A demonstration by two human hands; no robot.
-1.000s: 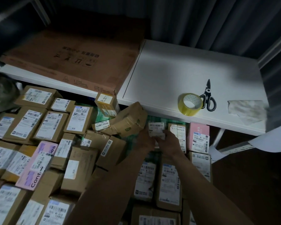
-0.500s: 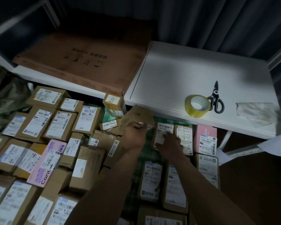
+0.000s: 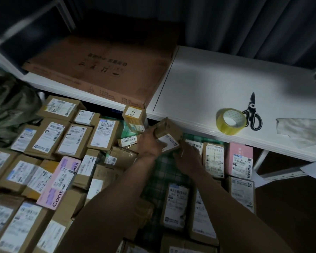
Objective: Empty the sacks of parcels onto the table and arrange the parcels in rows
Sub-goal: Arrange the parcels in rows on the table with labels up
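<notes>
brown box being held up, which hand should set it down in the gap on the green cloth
Left. The left hand already grips the brown box, directly above the green cloth; the right hand rests lower, beside it.

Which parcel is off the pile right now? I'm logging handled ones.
The brown box gripped by the left hand, tilted beside the white shelf's edge; all other parcels lie flat.

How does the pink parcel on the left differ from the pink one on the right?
The left pink parcel is long, lies slanted atop brown boxes and bears large dark lettering; the right pink parcel is shorter, sits straight in a row and shows no such lettering. Both carry white barcode labels.
</notes>
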